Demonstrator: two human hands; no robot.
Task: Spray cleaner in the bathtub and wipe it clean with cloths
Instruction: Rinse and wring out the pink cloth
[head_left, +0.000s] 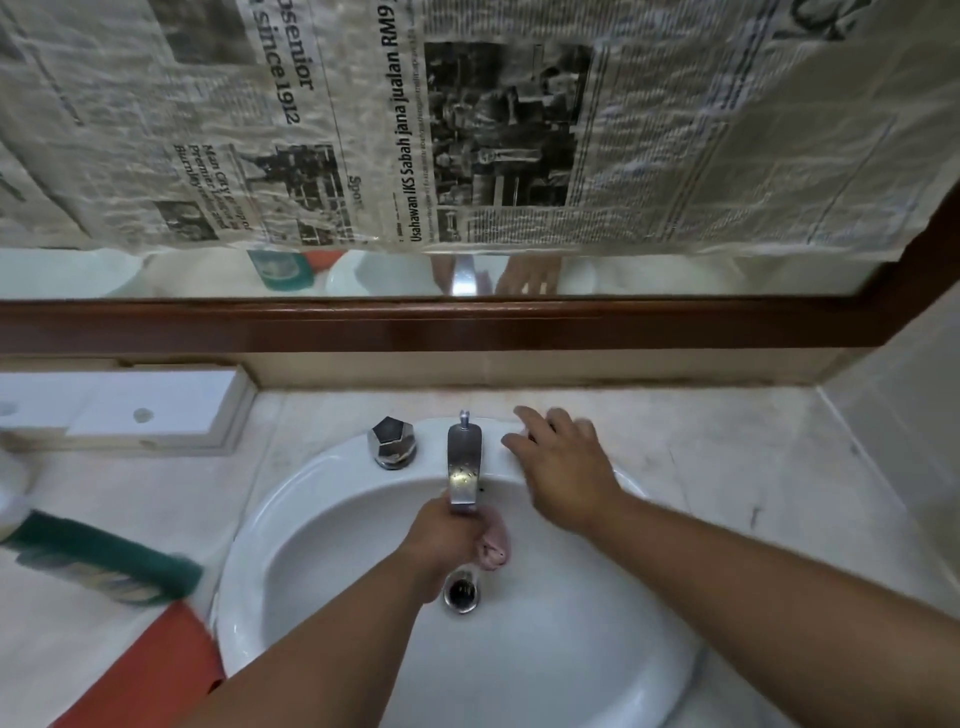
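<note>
I am standing at a white washbasin (363, 649), not a bathtub. My left hand (441, 535) holds a small pink cloth (493, 545) bunched under the chrome spout (464, 462), just above the drain (461, 590). My right hand (561, 457) lies over the basin's back rim to the right of the spout, fingers spread; what is under it is hidden. A chrome tap knob (392, 441) stands left of the spout. No water stream is visible.
A green-capped bottle (104, 561) lies blurred on the counter at left, with something orange (150, 670) below it. A white block (145, 410) sits at the back left. A wood-framed mirror (467, 322) covered with newspaper (467, 130) rises behind the beige counter (753, 467).
</note>
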